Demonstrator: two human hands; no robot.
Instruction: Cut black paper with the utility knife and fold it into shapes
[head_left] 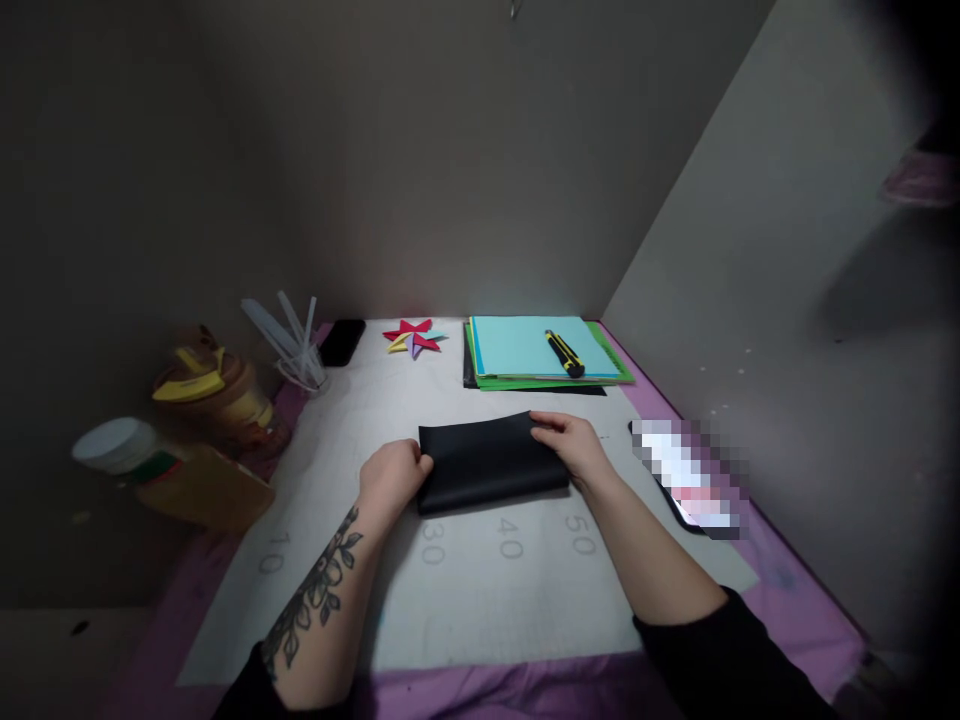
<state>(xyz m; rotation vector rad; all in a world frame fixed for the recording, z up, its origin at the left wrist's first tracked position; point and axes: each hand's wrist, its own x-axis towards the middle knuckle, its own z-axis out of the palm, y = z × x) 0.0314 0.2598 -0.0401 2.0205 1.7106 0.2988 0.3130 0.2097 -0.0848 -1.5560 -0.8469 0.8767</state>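
A black sheet of paper (491,462), folded over with a rounded crease along its near side, is held just over the middle of the white mat. At its left edge, my left hand (394,472) is closed, the thumb on top and the fingers curled at the side. My right hand (571,446) pinches the upper right corner between thumb and fingers. Part of the right fingers is hidden behind the paper. Beneath lies the white mat (480,600), printed with large grey numbers along its near part.
Coloured sheets (510,348) lie stacked at the back, with a yellow-and-black utility knife (564,354) on top. A folded paper star (414,338) and a dark phone (343,343) sit further left. Bottles (169,475) and a clear cup (301,368) stand left; a lit phone (686,475) lies right.
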